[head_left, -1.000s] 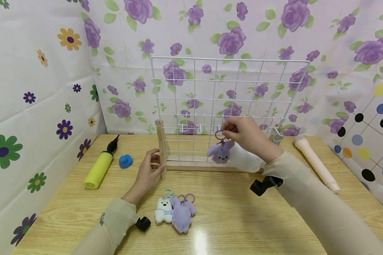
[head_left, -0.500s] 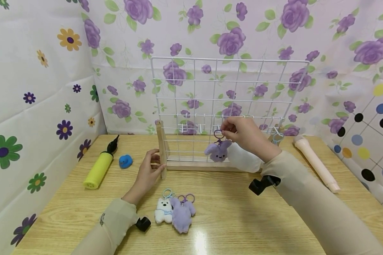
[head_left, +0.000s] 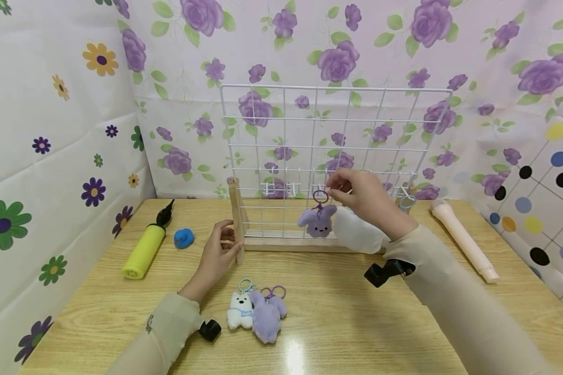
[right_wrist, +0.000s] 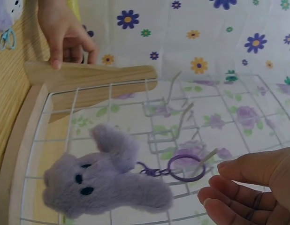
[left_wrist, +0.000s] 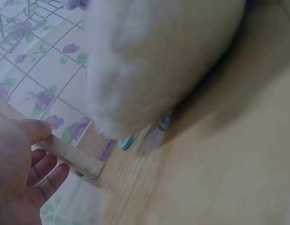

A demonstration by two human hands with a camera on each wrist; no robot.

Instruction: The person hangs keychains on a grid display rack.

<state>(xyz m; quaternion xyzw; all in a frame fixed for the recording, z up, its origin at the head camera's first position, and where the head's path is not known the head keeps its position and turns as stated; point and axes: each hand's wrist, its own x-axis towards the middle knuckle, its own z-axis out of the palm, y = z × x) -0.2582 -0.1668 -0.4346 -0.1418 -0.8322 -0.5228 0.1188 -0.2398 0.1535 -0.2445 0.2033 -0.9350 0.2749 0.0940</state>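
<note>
A purple plush bunny keychain (head_left: 319,224) hangs against the white wire grid rack (head_left: 338,89), its purple ring (right_wrist: 170,169) looped over a white hook (right_wrist: 208,157). My right hand (head_left: 368,200) is just right of the ring, thumb and fingers apart, with a gap to the ring in the right wrist view. My left hand (head_left: 216,252) grips the rack's wooden side support (head_left: 236,213), thumb on one side and fingers on the other. A white plush (head_left: 356,229) hangs right of the bunny, partly hidden behind my right hand.
On the table lie a white bear keychain (head_left: 239,311) and a purple plush keychain (head_left: 267,319). Further left are a blue rubber duck (head_left: 183,238) and a yellow pump (head_left: 144,251). A pink tube (head_left: 464,242) lies at the right. Another hook (right_wrist: 185,117) sits beside the bunny's.
The bunny has shifted slightly left and its ring has left my right fingertips, hanging from the hook. My left hand stays on the wooden support.
</note>
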